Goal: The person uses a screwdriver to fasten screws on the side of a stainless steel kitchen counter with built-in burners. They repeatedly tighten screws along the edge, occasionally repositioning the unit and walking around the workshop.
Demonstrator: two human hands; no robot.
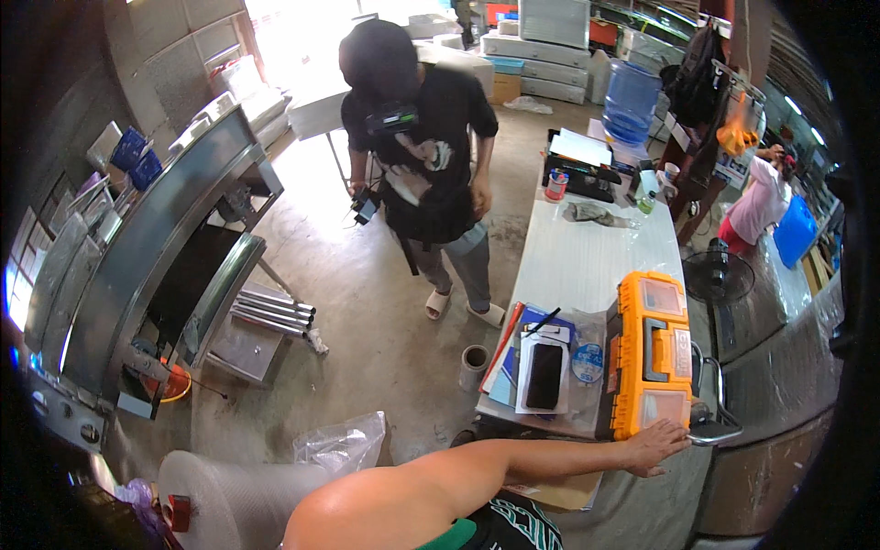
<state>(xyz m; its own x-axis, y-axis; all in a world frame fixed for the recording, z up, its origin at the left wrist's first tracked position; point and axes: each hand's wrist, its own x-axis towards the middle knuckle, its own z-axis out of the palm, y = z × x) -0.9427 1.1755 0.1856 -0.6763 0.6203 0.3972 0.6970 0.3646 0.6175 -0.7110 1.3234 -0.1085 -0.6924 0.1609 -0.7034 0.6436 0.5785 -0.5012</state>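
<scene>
My left arm comes in from the lower edge and reaches across to the right. At its end, my left hand point(655, 447) is open, palm down, with its fingers spread beside the near end of an orange toolbox point(680, 344). The toolbox has a dark grey handle and clear lid compartments, and it rests on the white table. A curved metal bar point(729, 423) is just past my fingertips; whether they touch it or the toolbox, I cannot tell. My right hand is out of view.
A person in black point(431, 156) stands ahead, holding a dark device. A phone point(544, 376) lies on papers on the white table point(568, 252), with a blue water jug point(631, 101) behind. Metal equipment point(137, 247) stands left; a bubble wrap roll point(234, 500) is nearby. A fan point(720, 270) stands right.
</scene>
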